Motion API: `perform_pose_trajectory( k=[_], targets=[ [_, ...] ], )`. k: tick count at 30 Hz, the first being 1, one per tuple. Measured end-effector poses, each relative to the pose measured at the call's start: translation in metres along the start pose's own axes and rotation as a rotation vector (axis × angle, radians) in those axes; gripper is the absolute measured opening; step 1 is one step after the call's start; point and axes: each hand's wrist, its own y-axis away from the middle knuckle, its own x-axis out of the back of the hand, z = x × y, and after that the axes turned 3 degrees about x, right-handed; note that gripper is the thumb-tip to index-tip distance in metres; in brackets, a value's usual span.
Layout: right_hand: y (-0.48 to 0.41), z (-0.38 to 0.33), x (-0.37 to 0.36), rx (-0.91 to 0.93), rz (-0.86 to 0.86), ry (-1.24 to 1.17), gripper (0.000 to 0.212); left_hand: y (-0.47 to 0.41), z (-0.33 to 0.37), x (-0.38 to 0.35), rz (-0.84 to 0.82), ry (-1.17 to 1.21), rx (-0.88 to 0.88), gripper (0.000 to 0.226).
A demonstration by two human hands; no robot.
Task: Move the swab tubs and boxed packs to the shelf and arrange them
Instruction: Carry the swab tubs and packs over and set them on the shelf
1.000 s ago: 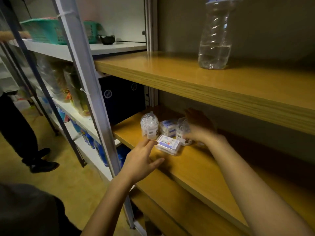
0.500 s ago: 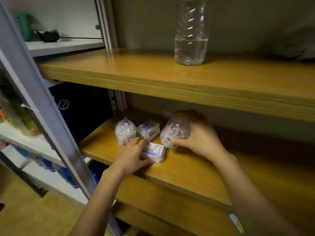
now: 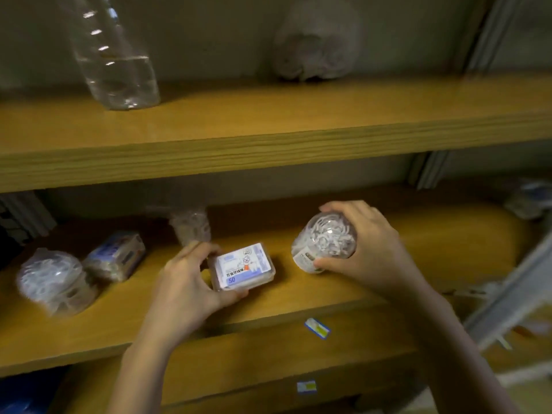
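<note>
Flanking both hands: bottle (image 3: 115, 64) above (blurred), tub (image 3: 55, 280) leftward.

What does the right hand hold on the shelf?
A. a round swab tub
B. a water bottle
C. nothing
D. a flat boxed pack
A: the right hand wraps around a clear round swab tub, while the left hand holds the boxed pack.

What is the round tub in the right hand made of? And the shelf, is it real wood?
The round tub in the right hand looks like clear, glossy plastic: the white swabs show through its wall and it catches the light. The shelf shows a yellow-brown wood grain with a smooth finish; it may be solid wood or a printed laminate, the picture cannot settle that.
</note>
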Motion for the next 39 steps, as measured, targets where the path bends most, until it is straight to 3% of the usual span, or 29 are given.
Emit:
perform_pose_trajectory(
  k=[12,21,29,34,39],
  targets=[
    [0.145,0.128,0.139,-0.282,0.138,0.124,0.077,0.012,0.201,-0.103,-0.202,0.184,-0.334,0.065],
    [0.228,0.216,0.227,-0.424,0.128,0.25,0.075,0.065,0.336,-0.185,-0.272,0.301,-0.345,0.056],
    [0.259,0.288,0.276,-0.513,0.187,0.278,0.079,0.062,0.429,-0.234,-0.297,0.338,-0.464,0.061],
    [0.259,0.338,0.301,-0.553,0.182,0.29,0.079,0.039,0.475,-0.273,-0.261,0.32,-0.51,0.061],
    [0.245,0.398,0.33,-0.559,0.154,0.303,0.081,-0.006,0.52,-0.322,-0.113,0.159,-0.524,0.069]
  ],
)
